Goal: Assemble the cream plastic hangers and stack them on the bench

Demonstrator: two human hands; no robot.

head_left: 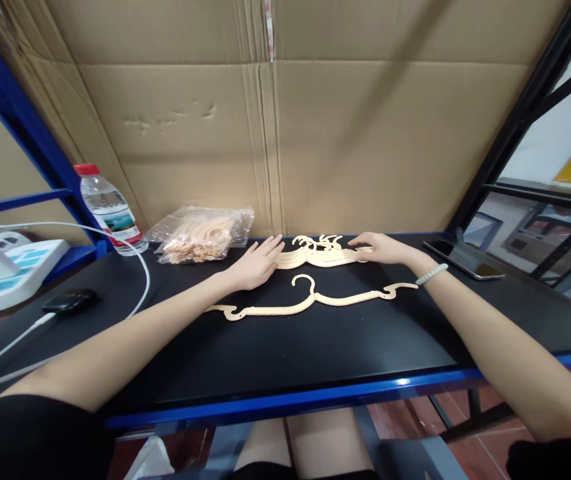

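Note:
A stack of cream-coloured clothes hangers [333, 259] lies toward the back of the black table, with several hooks bunched at its middle. My left hand [259, 264] rests at the stack's left end, palm down with its fingers stretched out. At the opposite end, my right hand [381, 249] has its fingers and thumb closed around the hanger tips. A single folded-out hanger [285, 309] of the same colour lies flat in front of the stack, its hook pointing away from me. Part of its left end passes near my left forearm.
Behind the table [285, 360] stands a cardboard wall [365, 133]. A clear plastic bag [200, 233] of more cream pieces and a water bottle [113, 213] are at the back left. A black device [69, 301] with white cable lies left; a phone [463, 259] lies right.

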